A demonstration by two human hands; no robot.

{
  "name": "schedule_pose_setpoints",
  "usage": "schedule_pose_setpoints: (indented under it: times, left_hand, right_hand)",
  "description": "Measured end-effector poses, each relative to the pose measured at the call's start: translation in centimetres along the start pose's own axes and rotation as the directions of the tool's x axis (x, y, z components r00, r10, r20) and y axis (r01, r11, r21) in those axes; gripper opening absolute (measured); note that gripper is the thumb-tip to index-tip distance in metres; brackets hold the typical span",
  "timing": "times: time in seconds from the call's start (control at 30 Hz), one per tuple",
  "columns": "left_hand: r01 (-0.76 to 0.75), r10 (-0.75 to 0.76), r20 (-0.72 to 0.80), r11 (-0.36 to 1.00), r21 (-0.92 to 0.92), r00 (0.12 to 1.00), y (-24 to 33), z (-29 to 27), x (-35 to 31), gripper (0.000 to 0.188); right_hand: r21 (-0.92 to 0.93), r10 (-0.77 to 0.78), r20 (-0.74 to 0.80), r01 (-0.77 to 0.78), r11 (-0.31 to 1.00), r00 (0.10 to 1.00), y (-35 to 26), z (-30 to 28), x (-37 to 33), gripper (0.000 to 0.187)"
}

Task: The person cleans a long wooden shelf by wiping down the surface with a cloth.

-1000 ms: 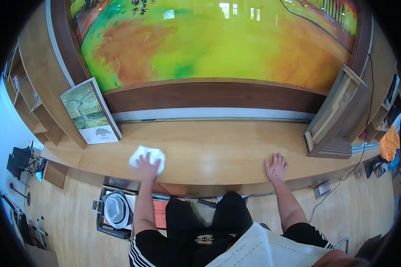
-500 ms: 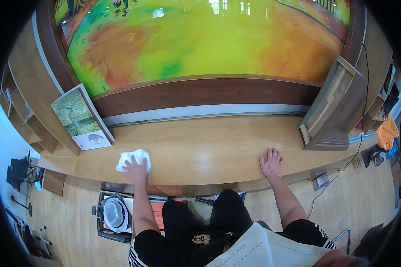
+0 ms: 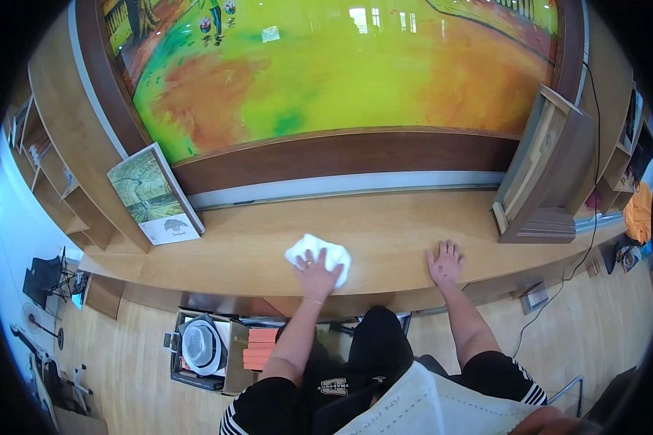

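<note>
Left hand (image 3: 318,275) and white cloth (image 3: 339,254) had slid rightward along the wooden desktop (image 3: 392,221) since the earlier frame, from the stretch near the tree-print panel (image 3: 154,194) to about the middle; the right hand (image 3: 445,267) had stayed planted near the front edge. Progress, as judged: wiping looked underway and mid-pass, with the cloth down on the surface and the hand on top of it. Its recent path ran over the front part of the left stretch, so that strip could count as covered. Probably left: the back part below the painting (image 3: 326,83) and the stretch toward the brown wooden frame section (image 3: 548,174) at the right end, though whether those had been gone over could not be told. No dirt or wet marks could be made out to check against. Pose: left forearm came up from the lower edge, slanting rightward, palm down, fingers spread over the cloth, pressing rather than pinching; whether any fingertip had curled into the fabric could not be told. Right forearm slanted leftward, palm down on the bare wood, fingers loosely apart and pointing away from the body, nothing in its grip, likely bracing. Cloth lay crumpled, jutting out beyond the left fingertips.
</note>
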State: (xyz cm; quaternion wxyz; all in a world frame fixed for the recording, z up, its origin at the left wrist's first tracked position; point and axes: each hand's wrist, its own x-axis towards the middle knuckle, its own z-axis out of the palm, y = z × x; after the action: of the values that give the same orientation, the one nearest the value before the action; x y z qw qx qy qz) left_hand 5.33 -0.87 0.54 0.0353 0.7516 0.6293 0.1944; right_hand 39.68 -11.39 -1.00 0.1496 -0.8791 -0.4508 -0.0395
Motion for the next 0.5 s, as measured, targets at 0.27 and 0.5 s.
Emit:
schedule_pose_setpoints:
  times: [0.27, 0.5]
  left_hand:
    - [-0.319, 0.323, 0.071, 0.946, -0.055, 0.944, 6.8, 0.6, -4.3, 0.075]
    - [-0.231, 0.231, 0.061, 0.973, 0.002, 0.971, -0.2, -1.3, -2.8, 0.075]
  right_hand:
    - [0.023, 0.009, 0.018, -0.01, 1.0, 1.0, -0.1, -0.4, -0.2, 0.061]
    - [0.039, 0.0, 0.011, 0.0, 0.999, 1.0, 0.1, -0.5, -0.2, 0.062]
